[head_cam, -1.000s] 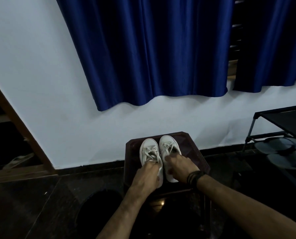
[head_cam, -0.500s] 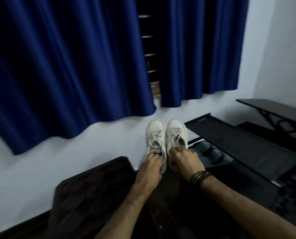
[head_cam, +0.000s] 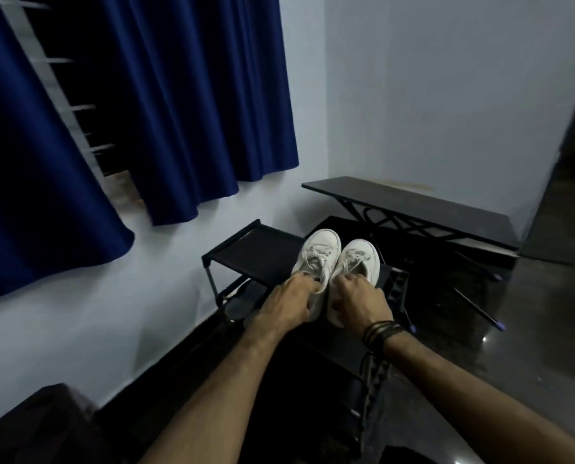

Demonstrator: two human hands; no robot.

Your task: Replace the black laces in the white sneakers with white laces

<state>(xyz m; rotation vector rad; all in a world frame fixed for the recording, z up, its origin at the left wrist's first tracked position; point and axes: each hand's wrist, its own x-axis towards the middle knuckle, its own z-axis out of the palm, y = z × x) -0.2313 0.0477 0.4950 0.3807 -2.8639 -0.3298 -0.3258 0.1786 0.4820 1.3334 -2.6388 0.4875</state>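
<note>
Two white sneakers with white laces are held side by side above a black shoe rack. My left hand grips the heel end of the left sneaker. My right hand grips the heel end of the right sneaker. Toes point away from me. The heels are hidden under my fingers. No black laces are visible.
A low black table on a metal frame stands against the white wall at the right. Blue curtains hang at the left. A dark wooden stool sits at the bottom left. The floor is dark and glossy.
Both hands lifted the sneakers off the dark stool and carried them to the right. They are now over the black shoe rack, and the stool has dropped to the bottom left.
</note>
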